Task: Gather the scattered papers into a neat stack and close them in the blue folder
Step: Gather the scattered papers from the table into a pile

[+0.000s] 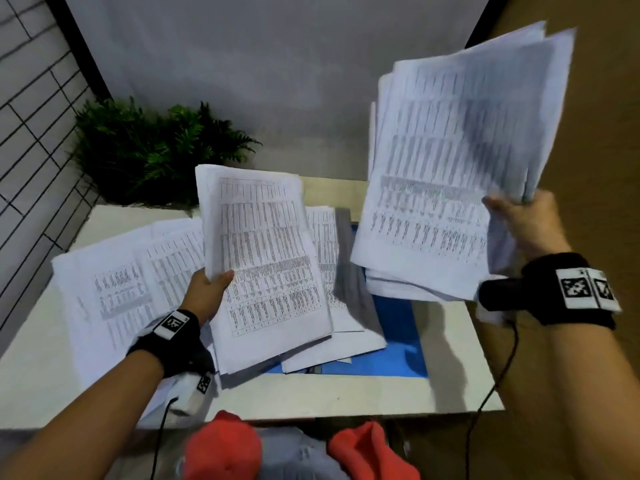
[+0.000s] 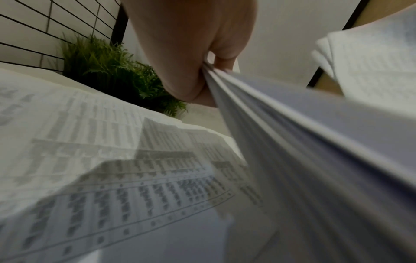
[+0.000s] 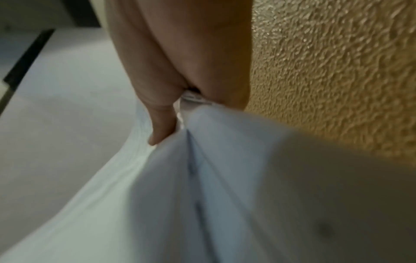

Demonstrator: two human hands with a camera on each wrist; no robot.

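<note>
Head view shows a green fern-like plant (image 1: 156, 150) at the far left corner of the pale surface (image 1: 346, 393), against a grey wall, with a black-lined grid panel (image 1: 31, 116) on the left and a tan textured wall (image 1: 606, 150) on the right. Loose printed papers (image 1: 114, 282) lie spread over the left half of the surface, reaching its left edge. The blue folder (image 1: 398, 334) lies open on the right half, more sheets overlapping its left part; its near and right edges sit just inside a bare strip of surface.

The left hand (image 1: 207, 292) pinches a bundle of sheets (image 1: 266, 261) by its left edge, thumb on top, lifted and tilted over the spread papers and the folder's left side. The right hand (image 1: 526, 226) grips a thicker, fanned bundle (image 1: 450, 168) by its right edge, raised above the folder's far right part and close to the tan wall.

Left wrist view shows the fingers (image 2: 191, 53) clamped on the stacked sheet edges, and the plant behind them. Right wrist view shows the thumb (image 3: 162, 121) pressed on the bundle, with the rough tan wall beside it. Red cloth (image 1: 221, 448) sits at the near edge, below the surface.
</note>
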